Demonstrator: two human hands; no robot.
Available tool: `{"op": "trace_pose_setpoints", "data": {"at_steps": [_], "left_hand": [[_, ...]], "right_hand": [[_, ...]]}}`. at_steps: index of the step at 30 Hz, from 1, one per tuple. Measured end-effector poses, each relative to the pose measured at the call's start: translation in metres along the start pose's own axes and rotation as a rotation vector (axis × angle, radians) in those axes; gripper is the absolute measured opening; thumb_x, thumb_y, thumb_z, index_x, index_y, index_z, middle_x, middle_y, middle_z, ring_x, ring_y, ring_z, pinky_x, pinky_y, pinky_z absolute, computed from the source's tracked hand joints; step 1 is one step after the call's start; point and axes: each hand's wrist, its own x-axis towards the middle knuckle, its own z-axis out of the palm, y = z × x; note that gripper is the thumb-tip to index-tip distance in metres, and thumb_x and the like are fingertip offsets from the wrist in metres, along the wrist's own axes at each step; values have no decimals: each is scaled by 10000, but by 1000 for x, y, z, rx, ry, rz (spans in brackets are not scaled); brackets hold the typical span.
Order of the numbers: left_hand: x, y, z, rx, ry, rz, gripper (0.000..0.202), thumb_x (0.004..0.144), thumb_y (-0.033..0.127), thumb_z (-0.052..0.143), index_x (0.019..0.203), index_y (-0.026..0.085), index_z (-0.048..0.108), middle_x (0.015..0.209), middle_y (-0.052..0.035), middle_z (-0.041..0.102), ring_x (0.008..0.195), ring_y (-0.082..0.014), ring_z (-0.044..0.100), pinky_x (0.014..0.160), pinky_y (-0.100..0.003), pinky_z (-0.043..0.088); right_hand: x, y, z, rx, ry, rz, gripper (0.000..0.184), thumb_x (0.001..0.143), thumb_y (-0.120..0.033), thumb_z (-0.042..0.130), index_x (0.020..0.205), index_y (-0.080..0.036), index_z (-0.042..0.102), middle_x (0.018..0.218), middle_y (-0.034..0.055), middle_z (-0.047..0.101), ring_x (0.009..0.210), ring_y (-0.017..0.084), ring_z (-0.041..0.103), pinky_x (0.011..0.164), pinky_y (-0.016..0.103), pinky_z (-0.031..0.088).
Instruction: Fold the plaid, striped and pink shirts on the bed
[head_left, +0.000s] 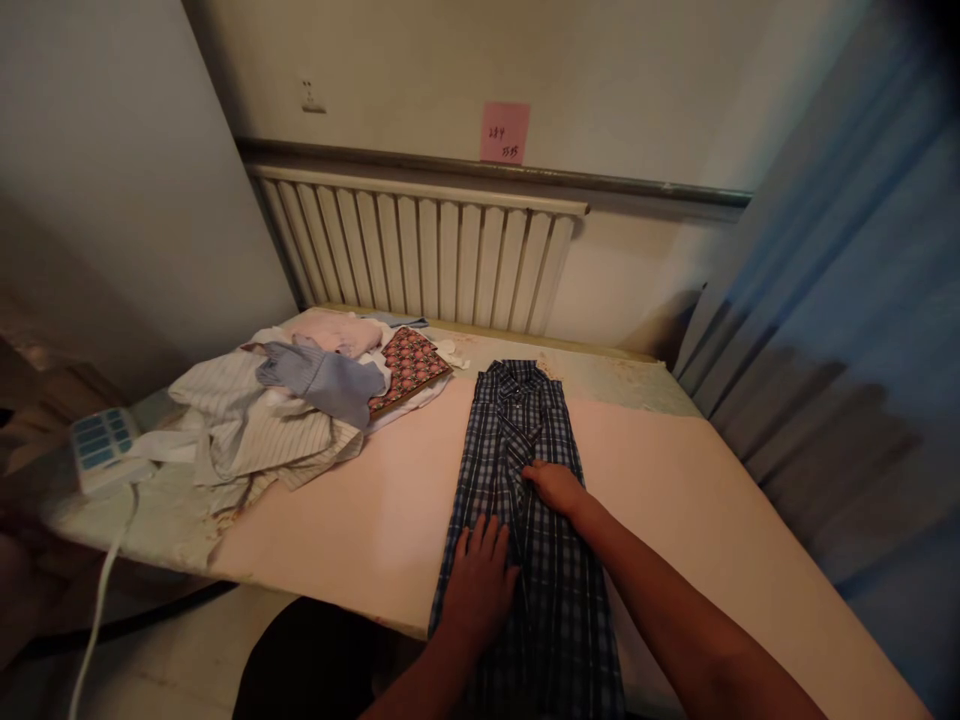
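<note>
A dark blue plaid shirt (555,560) lies lengthwise on the table, its collar at the far end and its sides turned in to a long narrow shape. My left hand (478,585) rests flat on the shirt's lower left part, fingers stretched out. Farther up, my right hand (553,485) pinches the cloth near the front opening, thumb and fingers pressed together. Around the pinch the fabric is bunched into a loose fold. The shirt's near end runs down to the table's front edge.
A heap of crumpled clothes (262,420) covers the table's left side, with a red patterned cloth (412,365) at its right. A white power strip (105,450) with a cord sits at the left corner. Behind are a radiator (427,250) and a pink note (505,132); a blue curtain (840,330) hangs right.
</note>
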Motion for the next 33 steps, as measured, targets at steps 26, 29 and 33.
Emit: {"op": "trace_pose_setpoints", "data": {"at_steps": [26,29,33], "left_hand": [[0,1,1,-8,-9,-10,534,921,377,408,1427,207,393,1525,-61,367,1428,-275,254,1134,-528,289],[-1,0,3,-9,-7,-9,532,926,390,395,1424,203,396,1525,-60,367,1424,-275,263,1136,-530,286],[0,0,3,-13,-21,-10,538,928,403,381,1427,200,393,1522,-60,372,1420,-278,273,1135,-528,289]], "right_hand": [[22,-6,0,358,175,234,238,875,-147,443,983,-194,650,1002,26,683,936,121,607,827,198,392],[40,-11,-2,408,173,306,212,881,-215,472,933,-186,676,910,20,704,848,122,632,758,196,416],[58,-23,-1,436,168,366,231,871,-352,537,875,-190,702,882,22,717,824,139,645,725,212,424]]}}
